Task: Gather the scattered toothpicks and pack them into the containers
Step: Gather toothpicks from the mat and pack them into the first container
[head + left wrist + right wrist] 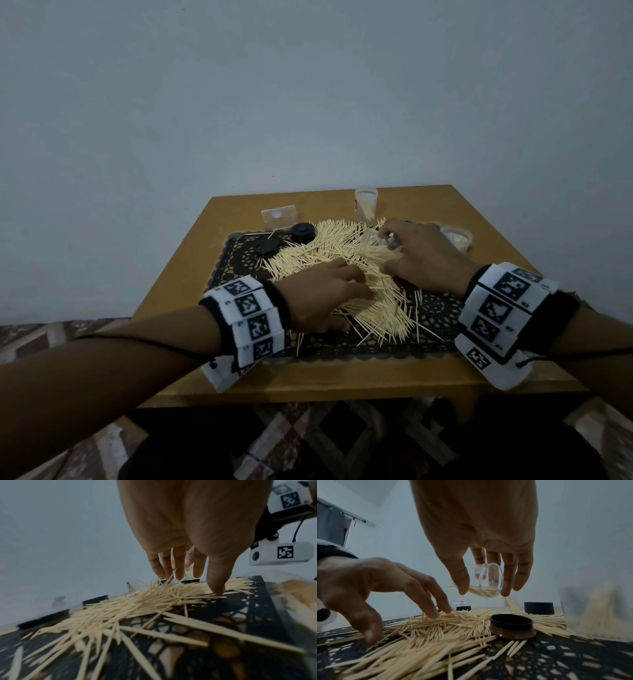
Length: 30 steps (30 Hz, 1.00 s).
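Observation:
A thick pile of pale wooden toothpicks covers a black lace mat on the wooden table. My left hand lies low on the near part of the pile, fingers spread, fingertips touching the toothpicks. My right hand grips a small clear round container, tipped on its side just above the pile, with some toothpicks inside it. In the right wrist view my left hand shows at the left, thumb and fingers apart on the toothpicks.
An upright clear container with some toothpicks stands at the back. Another fuller one stands right of my right hand. Two black lids lie at the mat's back left, near a clear rectangular box.

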Each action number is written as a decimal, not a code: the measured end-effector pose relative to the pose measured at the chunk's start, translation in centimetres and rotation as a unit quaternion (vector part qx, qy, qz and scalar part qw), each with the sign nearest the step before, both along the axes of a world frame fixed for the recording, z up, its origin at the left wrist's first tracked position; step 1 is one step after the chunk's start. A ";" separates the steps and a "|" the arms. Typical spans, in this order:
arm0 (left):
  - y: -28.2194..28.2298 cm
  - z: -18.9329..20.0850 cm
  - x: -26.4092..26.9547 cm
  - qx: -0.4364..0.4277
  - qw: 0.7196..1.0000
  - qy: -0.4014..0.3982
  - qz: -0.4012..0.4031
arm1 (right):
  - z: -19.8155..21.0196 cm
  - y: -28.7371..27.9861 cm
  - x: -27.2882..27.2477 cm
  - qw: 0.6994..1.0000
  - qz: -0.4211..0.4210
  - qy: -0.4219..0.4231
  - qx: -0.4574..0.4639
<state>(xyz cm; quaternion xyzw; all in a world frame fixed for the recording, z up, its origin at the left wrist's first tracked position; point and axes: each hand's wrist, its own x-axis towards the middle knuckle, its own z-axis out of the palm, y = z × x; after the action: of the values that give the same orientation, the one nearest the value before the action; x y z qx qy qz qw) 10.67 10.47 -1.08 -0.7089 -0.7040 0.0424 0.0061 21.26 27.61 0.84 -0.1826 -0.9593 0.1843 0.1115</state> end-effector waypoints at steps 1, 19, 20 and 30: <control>0.7 0.0 0.2 -0.006 1.000 0.024 -0.011 | 0.1 0.1 0.1 1.000 -0.004 0.002 0.001; 4.7 1.1 1.1 -0.087 0.979 0.141 -0.118 | 1.1 0.4 1.6 0.999 -0.029 0.016 0.004; 4.6 1.0 1.0 -0.083 0.979 0.138 -0.122 | 1.1 0.4 1.7 0.999 -0.034 0.013 0.005; 3.2 0.1 -0.1 -0.032 0.985 0.099 -0.136 | 0.5 0.5 1.9 0.999 -0.019 0.022 -0.014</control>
<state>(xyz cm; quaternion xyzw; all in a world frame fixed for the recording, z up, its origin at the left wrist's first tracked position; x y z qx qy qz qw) 10.56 13.63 -0.94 -0.7904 -0.5950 0.1332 0.0588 23.16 28.07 1.32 -0.1985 -0.9503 0.1996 0.1331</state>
